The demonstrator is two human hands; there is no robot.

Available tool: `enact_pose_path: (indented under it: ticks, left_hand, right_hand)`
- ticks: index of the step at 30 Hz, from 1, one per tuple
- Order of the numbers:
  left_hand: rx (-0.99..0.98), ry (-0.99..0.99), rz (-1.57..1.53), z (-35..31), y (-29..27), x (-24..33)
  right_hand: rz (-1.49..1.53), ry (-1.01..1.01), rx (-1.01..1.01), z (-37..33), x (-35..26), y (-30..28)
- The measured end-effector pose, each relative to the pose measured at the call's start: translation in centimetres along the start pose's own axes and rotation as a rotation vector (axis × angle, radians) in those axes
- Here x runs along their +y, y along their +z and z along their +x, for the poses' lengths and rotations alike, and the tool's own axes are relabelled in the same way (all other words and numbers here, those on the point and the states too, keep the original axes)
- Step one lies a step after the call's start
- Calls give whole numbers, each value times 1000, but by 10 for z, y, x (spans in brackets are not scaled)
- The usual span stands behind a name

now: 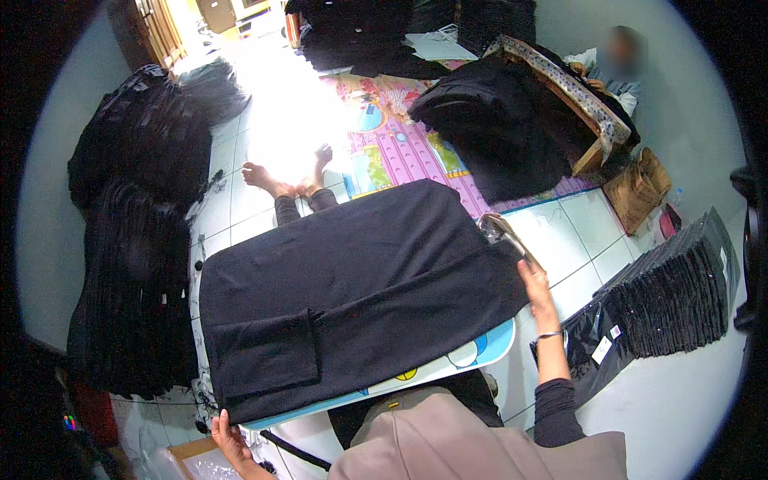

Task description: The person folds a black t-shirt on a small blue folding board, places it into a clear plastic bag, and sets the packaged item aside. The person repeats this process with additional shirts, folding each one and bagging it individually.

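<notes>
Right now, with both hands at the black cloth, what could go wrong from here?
The black cloth might crease or shift if the left hand, at its near-left corner, and the right hand, at its right edge, pull unevenly. The smaller rectangular layer on its left part could slip out of line if tugged. Dark packages are stacked near the right forearm, so a bump might topple them.

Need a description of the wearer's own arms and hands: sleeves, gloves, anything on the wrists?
No gloves. The right hand has a thin silvery band at the wrist; its exact type is unclear. A black sleeve, bunched on the forearm, starts further up. The left hand shows no wristwear; no sleeve is visible before the frame cuts off.
</notes>
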State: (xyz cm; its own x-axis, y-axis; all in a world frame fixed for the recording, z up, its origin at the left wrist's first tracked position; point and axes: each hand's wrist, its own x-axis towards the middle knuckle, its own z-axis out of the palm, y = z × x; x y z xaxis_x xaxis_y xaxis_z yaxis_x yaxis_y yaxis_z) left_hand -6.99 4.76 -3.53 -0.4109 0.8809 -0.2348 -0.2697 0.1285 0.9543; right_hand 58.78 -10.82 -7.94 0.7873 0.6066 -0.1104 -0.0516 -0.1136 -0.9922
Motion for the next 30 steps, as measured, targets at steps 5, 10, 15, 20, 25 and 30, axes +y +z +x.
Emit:
enact_pose_path:
  ticks: [5,10,15,20,25,30]
  left_hand:
    - [-264,-31,697,-8,-40,26]
    - [-270,76,1035,0,-47,43]
    - [-360,658,767,110,70,58]
    - [-457,86,916,214,189,30]
    - [-448,-175,635,240,241,4]
    - [-528,8,489,235,261,8]
  right_hand:
    - [-593,-214,-121,2,-33,-58]
    - [-996,13,-185,25,-26,-47]
    - [-283,-94,-477,139,-10,27]
    - [-401,320,-520,236,14,106]
    - [-32,405,-688,273,46,125]
    - [75,283,-641,291,40,127]
